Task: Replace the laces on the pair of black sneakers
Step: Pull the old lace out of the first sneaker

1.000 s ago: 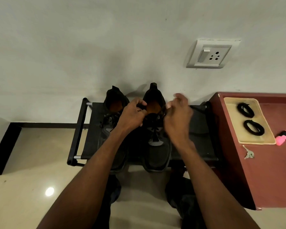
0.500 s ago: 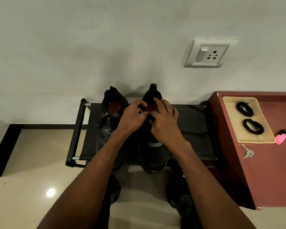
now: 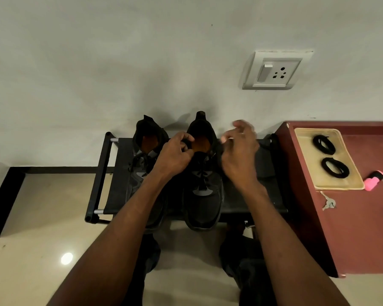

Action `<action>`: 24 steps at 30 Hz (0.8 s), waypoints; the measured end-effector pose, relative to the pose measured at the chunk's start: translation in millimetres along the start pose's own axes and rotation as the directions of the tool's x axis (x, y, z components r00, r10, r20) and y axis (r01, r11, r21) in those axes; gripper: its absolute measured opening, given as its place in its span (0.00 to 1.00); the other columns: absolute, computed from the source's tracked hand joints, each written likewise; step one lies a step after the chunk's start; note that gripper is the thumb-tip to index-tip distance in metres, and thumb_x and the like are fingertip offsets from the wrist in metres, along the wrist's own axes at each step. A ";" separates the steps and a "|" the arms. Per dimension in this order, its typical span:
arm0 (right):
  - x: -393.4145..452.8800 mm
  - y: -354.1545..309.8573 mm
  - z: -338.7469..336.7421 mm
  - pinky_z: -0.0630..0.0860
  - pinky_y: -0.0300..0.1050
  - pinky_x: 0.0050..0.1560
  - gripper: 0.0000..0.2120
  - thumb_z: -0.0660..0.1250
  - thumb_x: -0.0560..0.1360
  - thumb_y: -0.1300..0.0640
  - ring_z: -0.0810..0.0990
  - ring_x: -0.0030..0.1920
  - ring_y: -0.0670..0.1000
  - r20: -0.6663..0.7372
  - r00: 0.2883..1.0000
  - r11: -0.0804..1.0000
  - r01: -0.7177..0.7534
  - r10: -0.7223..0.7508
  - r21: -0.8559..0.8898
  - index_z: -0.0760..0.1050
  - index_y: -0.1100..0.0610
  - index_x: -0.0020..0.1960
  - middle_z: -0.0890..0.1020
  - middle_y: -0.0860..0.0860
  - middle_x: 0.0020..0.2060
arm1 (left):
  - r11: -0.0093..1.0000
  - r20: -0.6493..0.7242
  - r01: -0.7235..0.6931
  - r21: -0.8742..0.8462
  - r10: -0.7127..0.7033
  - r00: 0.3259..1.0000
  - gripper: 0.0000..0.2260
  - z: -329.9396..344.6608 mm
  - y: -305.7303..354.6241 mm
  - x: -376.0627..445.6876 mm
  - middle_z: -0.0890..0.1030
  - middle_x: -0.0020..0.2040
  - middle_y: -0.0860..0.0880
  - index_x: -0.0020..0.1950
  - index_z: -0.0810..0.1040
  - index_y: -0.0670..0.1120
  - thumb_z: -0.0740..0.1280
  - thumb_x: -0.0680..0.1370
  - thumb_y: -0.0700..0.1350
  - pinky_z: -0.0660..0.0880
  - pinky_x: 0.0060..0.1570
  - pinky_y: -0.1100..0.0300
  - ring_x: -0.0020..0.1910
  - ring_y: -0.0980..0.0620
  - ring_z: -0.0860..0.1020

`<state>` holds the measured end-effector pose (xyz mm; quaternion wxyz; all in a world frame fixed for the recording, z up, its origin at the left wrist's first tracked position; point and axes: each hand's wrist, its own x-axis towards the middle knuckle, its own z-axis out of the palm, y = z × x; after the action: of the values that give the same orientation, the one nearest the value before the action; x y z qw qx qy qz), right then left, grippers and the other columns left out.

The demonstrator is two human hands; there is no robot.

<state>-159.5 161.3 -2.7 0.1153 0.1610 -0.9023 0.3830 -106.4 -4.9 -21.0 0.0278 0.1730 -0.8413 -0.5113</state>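
At frame centre, the left hand (image 3: 175, 154) pinches the collar of the right sneaker (image 3: 202, 173) on the rack (image 3: 111, 173). The right hand (image 3: 239, 155) is blurred just beside it — fingers curled, grip unclear.

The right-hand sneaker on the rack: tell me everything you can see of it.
The right-hand sneaker is black and looks like knit fabric, with an orange-brown insole, a tall heel tab toward the wall and a grey patch below its black laces. It sits upright on the black shoe rack, toe overhanging the front edge, beside its pair. The left hand grips its collar.
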 end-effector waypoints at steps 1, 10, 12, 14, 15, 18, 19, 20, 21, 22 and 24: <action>5.5 4.2 -6.4 0.64 0.30 0.62 0.07 0.65 0.76 0.69 0.71 0.60 0.46 -0.146 0.985 0.994 -0.079 0.089 0.073 0.78 0.60 0.46 0.72 0.56 0.62 | 1.000 -0.001 -0.001 0.004 0.001 1.000 0.11 -0.6 0.1 -0.4 0.74 0.32 0.48 0.57 0.74 0.49 0.66 0.78 0.36 0.74 0.35 0.61 0.31 0.50 0.74; 0.8 3.0 0.4 0.61 0.57 0.72 0.15 0.70 0.76 0.61 0.58 0.75 0.57 0.090 0.996 1.000 0.003 -0.002 -0.004 0.79 0.53 0.62 0.63 0.55 0.75 | 1.000 -0.005 0.005 0.012 -0.005 1.000 0.11 1.9 -0.1 -0.3 0.76 0.33 0.47 0.57 0.74 0.50 0.66 0.78 0.37 0.74 0.32 0.62 0.30 0.51 0.75; -7.2 -4.1 8.5 0.53 0.57 0.75 0.15 0.68 0.77 0.59 0.49 0.78 0.54 0.368 0.926 0.992 0.111 -0.085 -0.052 0.79 0.50 0.63 0.57 0.51 0.79 | 1.000 0.000 -0.005 0.016 0.005 1.000 0.11 1.7 -0.8 -0.3 0.75 0.33 0.48 0.57 0.74 0.50 0.66 0.78 0.38 0.70 0.28 0.67 0.26 0.58 0.71; -14.5 -6.2 17.0 0.51 0.57 0.75 0.13 0.65 0.79 0.59 0.47 0.78 0.55 0.503 0.859 0.959 0.213 -0.094 -0.186 0.80 0.52 0.62 0.55 0.53 0.80 | 1.000 0.000 -0.012 0.011 0.012 1.000 0.10 2.5 -1.3 0.6 0.74 0.31 0.49 0.57 0.74 0.49 0.66 0.78 0.37 0.69 0.27 0.68 0.25 0.59 0.70; -16.6 -5.3 20.2 0.54 0.58 0.74 0.12 0.64 0.79 0.59 0.49 0.78 0.57 0.535 0.841 0.951 0.228 -0.085 -0.208 0.80 0.54 0.60 0.57 0.54 0.79 | 1.000 -0.001 -0.011 0.012 0.011 1.000 0.10 3.0 -1.0 1.0 0.74 0.30 0.50 0.57 0.74 0.49 0.66 0.78 0.37 0.69 0.28 0.67 0.25 0.59 0.69; -18.4 -6.7 22.0 0.70 0.60 0.64 0.07 0.61 0.78 0.65 0.68 0.71 0.60 0.522 0.849 0.972 0.184 -0.083 -0.144 0.78 0.60 0.52 0.63 0.57 0.77 | 1.000 -0.001 -0.017 0.018 0.017 1.000 0.11 4.0 -0.5 1.7 0.73 0.29 0.51 0.57 0.74 0.49 0.65 0.78 0.37 0.69 0.29 0.66 0.25 0.59 0.69; -18.0 -9.2 19.8 0.74 0.58 0.59 0.06 0.60 0.78 0.66 0.73 0.65 0.60 0.494 0.867 0.980 0.152 -0.070 -0.127 0.75 0.61 0.50 0.65 0.57 0.76 | 1.000 0.004 -0.020 0.020 0.019 1.000 0.11 3.7 0.2 1.0 0.73 0.30 0.51 0.57 0.74 0.49 0.65 0.78 0.37 0.69 0.28 0.67 0.25 0.59 0.68; -17.3 -11.8 16.0 0.75 0.56 0.54 0.06 0.58 0.79 0.67 0.76 0.61 0.60 0.444 0.895 0.989 0.105 -0.050 -0.100 0.72 0.61 0.49 0.67 0.58 0.74 | 1.000 0.007 -0.021 0.023 0.021 1.000 0.11 3.7 0.3 0.9 0.73 0.30 0.50 0.57 0.74 0.49 0.65 0.78 0.37 0.69 0.28 0.67 0.25 0.59 0.68; -14.8 -15.1 11.4 0.77 0.56 0.51 0.07 0.56 0.79 0.68 0.78 0.58 0.59 0.353 0.935 0.999 0.023 -0.012 -0.026 0.71 0.61 0.50 0.71 0.58 0.70 | 1.000 0.007 -0.017 0.027 0.017 1.000 0.11 3.3 -0.1 0.6 0.72 0.30 0.50 0.58 0.74 0.49 0.65 0.78 0.36 0.70 0.29 0.65 0.25 0.59 0.68; -10.7 -18.3 5.2 0.80 0.53 0.49 0.08 0.54 0.80 0.69 0.80 0.55 0.58 0.230 0.970 0.991 -0.102 0.079 0.090 0.71 0.61 0.52 0.75 0.58 0.64 | 1.000 0.001 -0.010 0.023 0.010 1.000 0.12 2.9 -1.4 0.9 0.72 0.30 0.50 0.57 0.74 0.49 0.65 0.78 0.36 0.72 0.31 0.62 0.26 0.58 0.69; 0.9 -13.8 -9.1 0.80 0.37 0.50 0.10 0.55 0.82 0.68 0.82 0.55 0.56 -0.008 0.937 0.909 -0.335 0.348 0.248 0.72 0.61 0.58 0.79 0.52 0.54 | 1.000 -0.007 0.000 0.011 0.000 1.000 0.11 1.6 -3.0 1.6 0.71 0.29 0.51 0.56 0.74 0.50 0.65 0.77 0.36 0.79 0.38 0.50 0.29 0.55 0.71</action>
<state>-154.3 158.8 12.8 0.0495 0.0035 -0.8595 0.5088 -107.4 -5.2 -24.6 0.0296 0.1749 -0.8440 -0.5062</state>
